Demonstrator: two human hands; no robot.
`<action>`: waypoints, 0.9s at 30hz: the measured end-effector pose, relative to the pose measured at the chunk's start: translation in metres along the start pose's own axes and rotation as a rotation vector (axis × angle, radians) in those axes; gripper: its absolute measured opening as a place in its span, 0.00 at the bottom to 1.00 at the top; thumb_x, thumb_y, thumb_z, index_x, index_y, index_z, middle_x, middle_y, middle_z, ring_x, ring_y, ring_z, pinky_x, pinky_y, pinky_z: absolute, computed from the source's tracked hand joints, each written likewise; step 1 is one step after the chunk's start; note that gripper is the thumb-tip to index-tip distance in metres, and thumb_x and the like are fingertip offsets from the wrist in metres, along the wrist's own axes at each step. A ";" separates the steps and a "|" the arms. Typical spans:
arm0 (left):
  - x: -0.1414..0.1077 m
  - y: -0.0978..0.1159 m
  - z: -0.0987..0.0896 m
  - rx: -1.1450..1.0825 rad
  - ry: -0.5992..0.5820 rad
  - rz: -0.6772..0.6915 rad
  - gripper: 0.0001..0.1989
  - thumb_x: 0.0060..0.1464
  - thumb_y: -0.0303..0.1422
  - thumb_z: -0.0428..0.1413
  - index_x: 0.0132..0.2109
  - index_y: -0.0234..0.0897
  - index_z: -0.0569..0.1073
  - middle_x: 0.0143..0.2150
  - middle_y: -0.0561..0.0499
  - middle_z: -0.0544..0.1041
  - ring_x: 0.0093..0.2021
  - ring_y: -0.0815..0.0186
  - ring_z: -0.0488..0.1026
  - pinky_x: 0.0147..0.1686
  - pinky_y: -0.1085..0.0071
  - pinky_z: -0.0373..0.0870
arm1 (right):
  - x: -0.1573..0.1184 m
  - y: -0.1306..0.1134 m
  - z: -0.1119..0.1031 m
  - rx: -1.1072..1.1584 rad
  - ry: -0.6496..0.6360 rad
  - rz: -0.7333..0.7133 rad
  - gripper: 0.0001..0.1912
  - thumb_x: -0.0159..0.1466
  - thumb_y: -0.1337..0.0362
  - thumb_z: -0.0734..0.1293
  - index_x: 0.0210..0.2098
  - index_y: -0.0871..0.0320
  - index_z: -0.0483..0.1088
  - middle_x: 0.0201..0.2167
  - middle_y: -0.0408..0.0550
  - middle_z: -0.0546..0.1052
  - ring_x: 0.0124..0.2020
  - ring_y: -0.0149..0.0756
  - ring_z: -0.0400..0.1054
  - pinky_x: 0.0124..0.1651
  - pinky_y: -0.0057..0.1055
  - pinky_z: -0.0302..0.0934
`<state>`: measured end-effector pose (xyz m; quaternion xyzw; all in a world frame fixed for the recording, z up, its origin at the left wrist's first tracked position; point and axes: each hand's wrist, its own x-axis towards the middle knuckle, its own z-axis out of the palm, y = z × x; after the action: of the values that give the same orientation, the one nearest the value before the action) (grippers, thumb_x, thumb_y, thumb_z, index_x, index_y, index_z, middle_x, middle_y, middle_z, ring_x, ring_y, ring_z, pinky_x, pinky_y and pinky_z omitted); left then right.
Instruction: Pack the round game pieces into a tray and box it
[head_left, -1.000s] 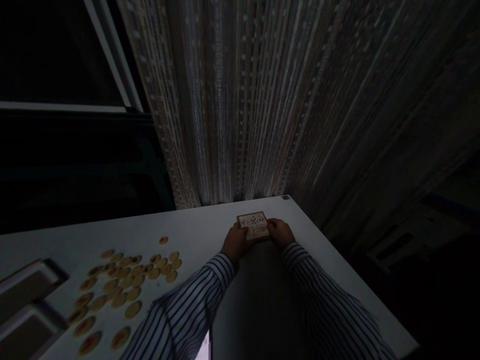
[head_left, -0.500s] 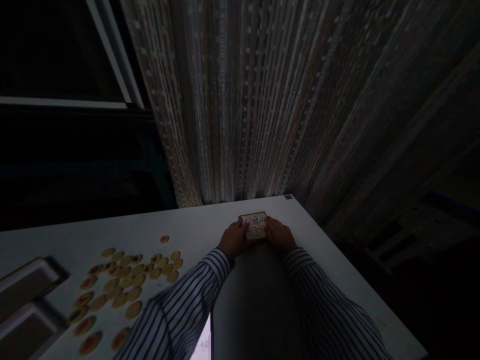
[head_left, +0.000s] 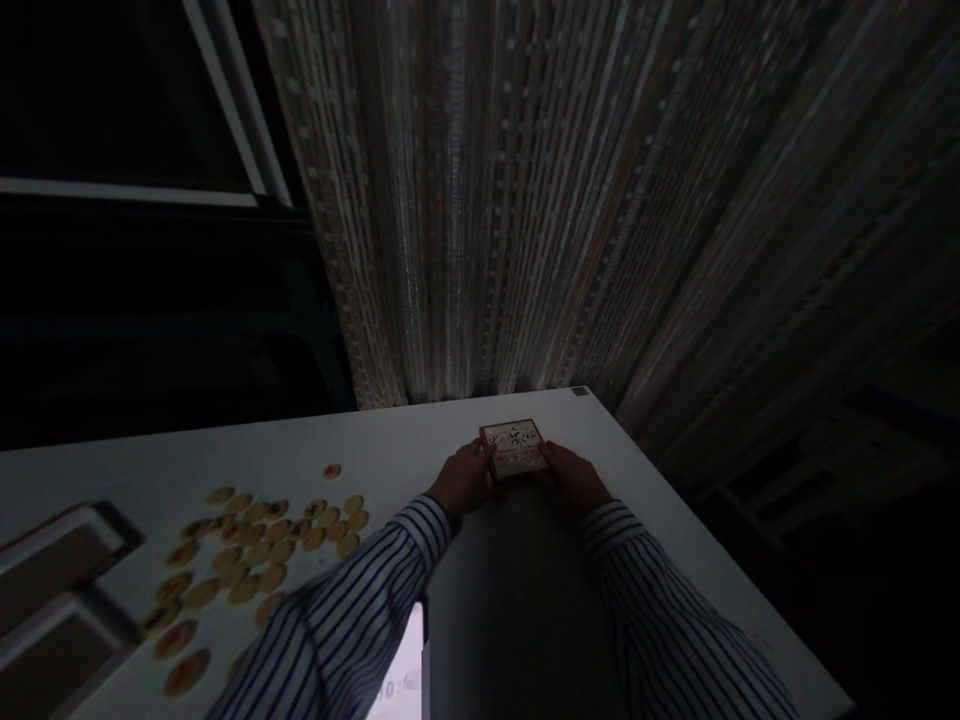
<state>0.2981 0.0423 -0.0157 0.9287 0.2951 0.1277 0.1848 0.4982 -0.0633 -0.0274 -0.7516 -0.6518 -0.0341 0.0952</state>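
Note:
A small box (head_left: 516, 447) with a printed lid, dark characters and a brownish rim is held over the white table (head_left: 420, 430). My left hand (head_left: 463, 480) grips its left side, thumb on the top edge. On the right side, my right hand (head_left: 574, 480) holds the box with its fingers closed against the edge. The undersides of both hands are dark and hard to make out. Several round wooden pieces (head_left: 281, 552) lie scattered left of my left arm, some with red or dark markings, and one (head_left: 331, 471) sits apart from them.
Two open box parts (head_left: 60, 565) lie at the table's left edge. A lit screen (head_left: 401, 670) shows beside my left forearm. Behind the table hangs a string curtain (head_left: 465, 200), and a dark window frame (head_left: 225, 90) stands at the upper left. The table's right edge slopes toward me.
The box shows slightly larger and more tilted between my hands. My right hand has shifted a little to the right. More of the lit screen shows.

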 end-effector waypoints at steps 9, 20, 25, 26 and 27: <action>0.001 0.002 0.000 0.101 0.003 0.015 0.31 0.47 0.40 0.55 0.58 0.37 0.58 0.57 0.42 0.65 0.54 0.56 0.63 0.51 0.63 0.62 | -0.003 -0.003 -0.001 0.072 -0.008 -0.006 0.28 0.61 0.55 0.60 0.57 0.62 0.58 0.55 0.56 0.66 0.55 0.43 0.59 0.54 0.42 0.54; -0.002 0.002 0.001 0.123 0.052 0.014 0.30 0.49 0.42 0.53 0.57 0.35 0.61 0.54 0.43 0.69 0.52 0.57 0.66 0.50 0.65 0.63 | -0.004 -0.006 -0.006 0.046 -0.057 0.067 0.29 0.60 0.55 0.60 0.58 0.58 0.56 0.55 0.55 0.65 0.55 0.42 0.58 0.53 0.41 0.53; -0.005 0.007 -0.004 0.118 0.046 -0.014 0.24 0.53 0.43 0.51 0.54 0.37 0.65 0.48 0.45 0.74 0.48 0.59 0.69 0.47 0.66 0.64 | -0.005 -0.003 -0.010 0.045 -0.091 0.076 0.27 0.61 0.58 0.59 0.58 0.56 0.56 0.54 0.55 0.67 0.54 0.42 0.59 0.52 0.40 0.52; -0.005 0.008 -0.005 0.124 0.041 -0.022 0.24 0.52 0.42 0.51 0.54 0.38 0.65 0.48 0.45 0.74 0.48 0.59 0.69 0.46 0.66 0.64 | -0.005 -0.003 -0.010 0.042 -0.095 0.081 0.27 0.61 0.58 0.59 0.58 0.56 0.56 0.54 0.55 0.67 0.54 0.42 0.59 0.52 0.40 0.52; -0.005 0.009 -0.006 0.130 0.037 -0.028 0.24 0.52 0.42 0.51 0.54 0.38 0.65 0.48 0.45 0.74 0.48 0.59 0.69 0.46 0.66 0.64 | -0.005 -0.003 -0.011 0.039 -0.098 0.086 0.27 0.61 0.58 0.59 0.58 0.56 0.56 0.54 0.55 0.67 0.54 0.42 0.59 0.52 0.40 0.52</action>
<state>0.2963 0.0338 -0.0071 0.9319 0.3192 0.1229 0.1205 0.4949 -0.0696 -0.0171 -0.7777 -0.6234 0.0196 0.0790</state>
